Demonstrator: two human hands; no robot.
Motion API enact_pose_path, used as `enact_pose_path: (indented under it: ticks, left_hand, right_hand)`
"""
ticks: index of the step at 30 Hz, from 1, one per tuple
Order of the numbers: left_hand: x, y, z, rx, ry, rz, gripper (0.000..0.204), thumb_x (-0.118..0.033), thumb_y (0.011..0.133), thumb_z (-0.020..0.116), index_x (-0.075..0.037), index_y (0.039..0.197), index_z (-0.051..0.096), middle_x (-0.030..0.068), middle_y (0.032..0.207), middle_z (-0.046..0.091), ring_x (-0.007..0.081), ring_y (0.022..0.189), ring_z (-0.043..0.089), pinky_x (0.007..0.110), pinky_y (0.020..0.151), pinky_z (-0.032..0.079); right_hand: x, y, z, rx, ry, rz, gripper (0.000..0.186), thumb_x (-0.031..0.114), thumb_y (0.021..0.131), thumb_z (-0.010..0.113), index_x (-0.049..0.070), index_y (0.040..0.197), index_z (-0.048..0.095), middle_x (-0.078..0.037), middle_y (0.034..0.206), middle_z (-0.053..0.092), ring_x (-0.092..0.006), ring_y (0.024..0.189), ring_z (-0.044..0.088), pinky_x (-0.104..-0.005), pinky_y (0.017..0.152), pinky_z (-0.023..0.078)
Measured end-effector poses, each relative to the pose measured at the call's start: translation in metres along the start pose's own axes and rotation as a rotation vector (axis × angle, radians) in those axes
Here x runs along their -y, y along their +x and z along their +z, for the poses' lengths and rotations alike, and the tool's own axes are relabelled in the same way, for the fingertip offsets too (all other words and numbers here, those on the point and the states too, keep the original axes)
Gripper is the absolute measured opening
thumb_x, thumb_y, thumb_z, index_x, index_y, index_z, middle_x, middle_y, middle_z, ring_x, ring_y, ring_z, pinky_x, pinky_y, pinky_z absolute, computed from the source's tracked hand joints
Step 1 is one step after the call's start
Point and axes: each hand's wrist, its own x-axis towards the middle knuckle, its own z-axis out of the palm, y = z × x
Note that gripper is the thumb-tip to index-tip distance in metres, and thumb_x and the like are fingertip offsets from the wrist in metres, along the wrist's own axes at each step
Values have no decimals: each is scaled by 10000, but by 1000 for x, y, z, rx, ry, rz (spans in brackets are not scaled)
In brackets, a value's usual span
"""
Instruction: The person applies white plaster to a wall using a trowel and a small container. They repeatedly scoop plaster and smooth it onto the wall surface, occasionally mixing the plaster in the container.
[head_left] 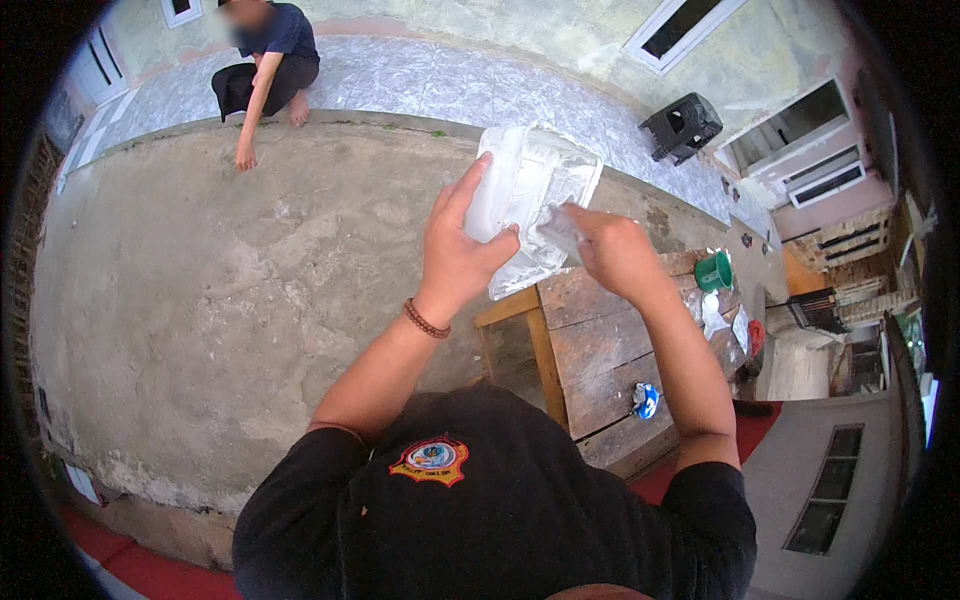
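Observation:
My left hand (455, 248) grips a white, rectangular, tray-like container (508, 180) by its near left side, thumb over the rim and fingers along the outside. The container is tilted up in front of me, and its inside is smeared with a wet-looking white coating. Against its lower right part my right hand (618, 252) is closed on a small greyish, crumpled-looking piece (562, 232). That piece is blurred, so I cannot tell whether it is a cloth, a bag or a scraper.
Below the container stands a worn wooden table (600, 350), with a green mug (713, 270), pale scraps and a blue-and-white packet (645, 401) on it. A black plastic stool (682, 128) lies on the tiled ledge (400, 75). At the upper left, a person (275, 60) squats, reaching to the concrete floor (220, 290).

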Motion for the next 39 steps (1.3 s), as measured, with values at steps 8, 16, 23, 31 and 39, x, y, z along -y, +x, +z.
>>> enact_pose_path:
  ticks: [8,16,23,31,39]
  left_hand:
    - [9,-3,3,-16,-34,87,800,-53,721,753,-86,1483,514,165,1236,600,270,1150,609,376,987,492]
    - [12,-8,3,52,-154,15,788,80,801,650,14,1536,373,137,1557,433,228,1327,530,349,1084,455]
    - [19,-10,5,38,-295,-15,808,78,784,658,-17,1538,386,156,1467,493,238,1304,547,356,1074,464]
    - [21,-7,0,33,-432,-101,807,107,808,636,-28,1555,362,149,1440,515,230,1281,564,361,1039,500]
    - [25,-1,-12,14,-571,-183,774,67,846,633,-5,1560,341,145,1431,513,226,1305,535,365,1085,462]
  right_hand:
    - [22,-1,1,294,139,100,488,12,801,636,51,1287,649,-269,1042,700,-428,937,686,-479,836,556]
    - [25,-3,-1,134,54,137,420,61,853,605,139,1259,682,-219,943,719,-420,883,694,-511,804,554]
    - [33,-2,-7,81,147,66,397,70,869,600,129,1253,682,-218,1001,716,-416,908,688,-510,811,548]
    - [37,0,-24,42,218,-89,395,-9,823,635,99,1198,695,-180,936,706,-400,911,673,-478,832,530]
    - [31,-19,-12,31,134,-284,330,0,794,639,92,1108,685,-156,976,708,-384,891,678,-475,807,539]
